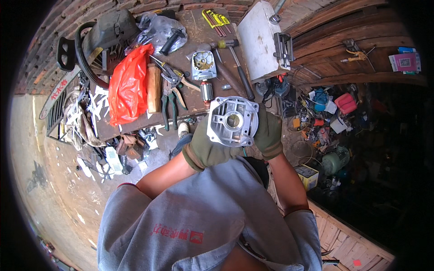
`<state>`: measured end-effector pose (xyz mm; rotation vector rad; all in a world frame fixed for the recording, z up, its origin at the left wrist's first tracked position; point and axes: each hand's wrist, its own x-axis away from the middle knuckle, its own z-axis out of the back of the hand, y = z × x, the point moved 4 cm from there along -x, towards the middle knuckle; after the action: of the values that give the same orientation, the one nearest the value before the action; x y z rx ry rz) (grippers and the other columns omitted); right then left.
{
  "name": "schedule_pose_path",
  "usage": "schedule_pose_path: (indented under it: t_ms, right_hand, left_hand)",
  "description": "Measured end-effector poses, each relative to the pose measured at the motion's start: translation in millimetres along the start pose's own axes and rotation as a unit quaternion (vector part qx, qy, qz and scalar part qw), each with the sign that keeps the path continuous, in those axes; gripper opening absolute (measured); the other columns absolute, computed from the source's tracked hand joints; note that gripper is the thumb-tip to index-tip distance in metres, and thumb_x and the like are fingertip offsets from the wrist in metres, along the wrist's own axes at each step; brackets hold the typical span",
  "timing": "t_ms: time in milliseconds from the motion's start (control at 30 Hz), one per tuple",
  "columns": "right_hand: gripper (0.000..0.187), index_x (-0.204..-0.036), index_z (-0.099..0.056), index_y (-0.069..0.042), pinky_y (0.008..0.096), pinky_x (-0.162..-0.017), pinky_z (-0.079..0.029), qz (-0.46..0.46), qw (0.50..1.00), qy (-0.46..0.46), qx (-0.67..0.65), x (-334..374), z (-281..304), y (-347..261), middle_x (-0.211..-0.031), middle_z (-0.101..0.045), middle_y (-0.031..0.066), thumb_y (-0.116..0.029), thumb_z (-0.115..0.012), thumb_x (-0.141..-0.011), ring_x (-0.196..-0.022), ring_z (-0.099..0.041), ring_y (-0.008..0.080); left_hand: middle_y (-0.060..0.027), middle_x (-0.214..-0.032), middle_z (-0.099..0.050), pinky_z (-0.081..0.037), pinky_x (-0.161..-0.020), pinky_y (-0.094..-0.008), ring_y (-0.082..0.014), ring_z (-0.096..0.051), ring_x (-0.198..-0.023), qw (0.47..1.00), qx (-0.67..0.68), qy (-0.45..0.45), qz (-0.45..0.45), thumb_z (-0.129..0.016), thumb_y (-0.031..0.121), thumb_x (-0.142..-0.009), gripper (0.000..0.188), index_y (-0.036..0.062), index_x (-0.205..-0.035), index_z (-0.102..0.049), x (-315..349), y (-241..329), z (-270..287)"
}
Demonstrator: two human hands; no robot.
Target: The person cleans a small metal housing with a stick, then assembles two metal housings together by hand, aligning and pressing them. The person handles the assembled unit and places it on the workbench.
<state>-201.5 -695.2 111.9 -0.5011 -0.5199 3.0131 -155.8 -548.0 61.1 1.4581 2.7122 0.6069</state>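
Between my two gloved hands I hold a silvery cast-metal housing cover (pixel 221 123) with a round bearing bore in its middle. My left hand (pixel 205 145), in a green work glove, grips its left and lower side; its fingertips are hidden behind the part. On the right edge my right hand (pixel 270 131) is closed round it, fingers also partly out of sight. Just beyond the cover, on the bench, lies a motor armature (pixel 206 91), its near end close to the part. Past that sits a grey gear housing (pixel 204 63) with grease inside.
On the brown bench (pixel 131 129) lie pliers (pixel 170 106), a wood block (pixel 154 88), a red plastic bag (pixel 129 88), a hammer (pixel 242 74) and yellow-held hex keys (pixel 216 20). A chainsaw (pixel 106 36) stands far left. A white box (pixel 260 43) borders the right side; clutter covers the floor beyond.
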Motion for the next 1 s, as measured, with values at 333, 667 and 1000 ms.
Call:
schedule_pose_path:
  t_ms: [333, 667, 1000]
  right_hand:
    - [0.031, -0.120, -0.060, 0.001, 0.0435, -0.065, -0.056, -0.011, 0.993, -0.024, -0.111, -0.6, 7.3, -4.0, -0.092, -0.070, 0.0226, -0.003, -0.056, -0.089, -0.078, -0.070, 0.0401]
    - [0.045, -0.118, -0.063, 0.002, 0.0440, -0.073, -0.056, -0.022, 0.992, -0.053, -0.110, 1.2, 9.1, -2.5, -0.095, -0.071, 0.0240, -0.001, -0.068, -0.074, -0.083, -0.071, 0.0409]
    - [0.037, -0.112, -0.071, 0.000, 0.0353, -0.075, -0.054, -0.246, 0.900, -0.077, -0.352, -9.2, 17.3, -19.9, -0.099, -0.074, 0.0179, -0.025, -0.044, -0.107, -0.083, -0.071, 0.0202]
  left_hand:
    - [-0.0069, -0.126, -0.069, -0.057, -0.094, -0.0453, -0.0254, -0.067, -0.113, 0.935, 0.298, -0.081, 0.175, -0.050, 0.047, -0.101, 0.047, 0.0113, -0.129, -0.063, 3.8, 1.6, -16.9]
    - [-0.0091, -0.132, -0.066, -0.052, -0.103, -0.0526, -0.0280, -0.065, -0.119, 0.933, 0.300, -0.106, 0.167, -0.047, 0.046, -0.103, 0.050, 0.0102, -0.136, -0.059, 6.3, 3.2, -18.9]
    - [-0.0103, -0.129, -0.067, -0.055, -0.099, -0.0443, -0.0235, -0.067, -0.115, 0.968, -0.235, -0.079, -0.026, -0.046, 0.040, -0.102, 0.048, 0.0063, -0.134, -0.059, 18.6, 25.5, -19.7]
